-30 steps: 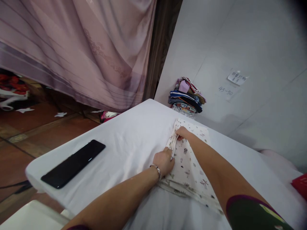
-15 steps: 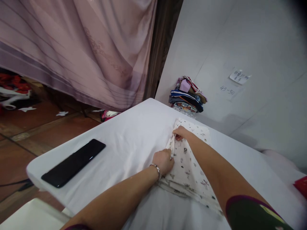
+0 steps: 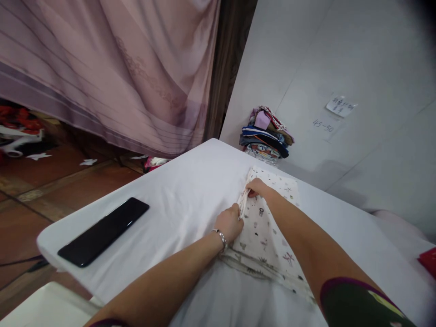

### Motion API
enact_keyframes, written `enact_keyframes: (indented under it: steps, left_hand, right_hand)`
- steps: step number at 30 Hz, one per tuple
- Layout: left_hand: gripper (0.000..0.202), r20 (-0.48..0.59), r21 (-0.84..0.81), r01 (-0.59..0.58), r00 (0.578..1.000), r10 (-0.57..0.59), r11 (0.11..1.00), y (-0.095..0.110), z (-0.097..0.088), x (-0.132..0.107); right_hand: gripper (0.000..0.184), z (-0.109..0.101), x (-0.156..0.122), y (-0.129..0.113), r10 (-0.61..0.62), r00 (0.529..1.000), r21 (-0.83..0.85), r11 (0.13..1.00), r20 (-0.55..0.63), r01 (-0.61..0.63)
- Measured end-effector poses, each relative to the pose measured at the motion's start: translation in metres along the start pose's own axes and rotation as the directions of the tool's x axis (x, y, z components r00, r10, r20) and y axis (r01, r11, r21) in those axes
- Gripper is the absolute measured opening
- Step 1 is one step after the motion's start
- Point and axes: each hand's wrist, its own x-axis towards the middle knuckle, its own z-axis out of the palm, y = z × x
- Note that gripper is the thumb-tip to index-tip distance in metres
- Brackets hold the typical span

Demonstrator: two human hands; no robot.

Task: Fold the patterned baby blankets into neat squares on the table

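Observation:
A white cloth printed with small dark figures (image 3: pixel 262 231) lies folded in layers on a white-covered table (image 3: pixel 190 181). My left hand (image 3: pixel 230 222), with a bracelet at the wrist, is closed on the cloth's left edge. Farther up that same edge, my right hand (image 3: pixel 257 187) pinches the fabric, its forearm crossing over the cloth. Between the two hands the edge is gathered into a raised fold. The fingertips of both hands are partly hidden. Whether the cloth is a garment, I cannot tell.
A black phone (image 3: pixel 104 231) lies near the table's left edge. Folded clothes (image 3: pixel 265 136) are stacked against the white wall (image 3: pixel 306 68) at the back. A pink curtain (image 3: pixel 136 77) hangs behind the table. Something red (image 3: pixel 427 262) sits at the right edge.
My left hand has shifted slightly up and left along the cloth's edge, and the fold there looks more gathered. My right hand has barely moved.

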Motion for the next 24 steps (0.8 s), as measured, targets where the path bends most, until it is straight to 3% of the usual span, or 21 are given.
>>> enact_keyframes:
  steps: [4,8,10,13,14,17,21,24]
  left_hand:
    - [0.018,0.027,0.065,0.006,1.0,-0.007,0.998,-0.006,0.001,0.003]
    - [0.018,0.059,0.131,0.004,0.998,-0.012,0.991,-0.006,-0.002,0.003]
    - [0.019,0.079,0.131,0.013,0.997,-0.023,0.991,-0.006,-0.006,0.003]
    - [0.021,0.12,0.087,0.026,0.992,-0.036,0.996,-0.007,-0.011,0.004]
    - [0.022,0.131,0.071,0.027,0.991,-0.036,0.997,-0.008,-0.013,0.005]
    - [0.025,0.137,0.053,0.025,0.99,-0.032,0.998,-0.008,-0.015,0.006]
    - [0.025,0.141,0.067,0.018,0.99,-0.027,0.998,-0.008,-0.013,0.007]
    - [0.026,0.132,0.075,0.014,0.991,-0.024,0.997,-0.008,-0.011,0.007]
  right_hand:
    - [0.015,-0.003,-0.017,0.016,-0.133,0.991,0.122,0.984,0.004,0.132]
    - [0.022,0.004,-0.039,0.042,-0.266,0.956,0.106,0.954,-0.125,0.279]
    - [0.025,0.014,-0.054,0.058,-0.454,0.878,-0.044,0.891,-0.15,0.453]
    - [0.034,0.031,-0.085,0.084,-0.732,0.675,-0.284,0.668,-0.088,0.688]
    - [0.038,0.037,-0.099,0.093,-0.767,0.638,-0.321,0.622,-0.068,0.714]
    - [0.046,0.046,-0.148,0.116,-0.782,0.623,-0.369,0.571,0.029,0.733]
    - [0.047,0.038,-0.215,0.145,-0.78,0.592,-0.342,0.511,0.201,0.789]
    - [0.043,0.023,-0.246,0.175,-0.811,0.555,-0.361,0.47,0.182,0.805]
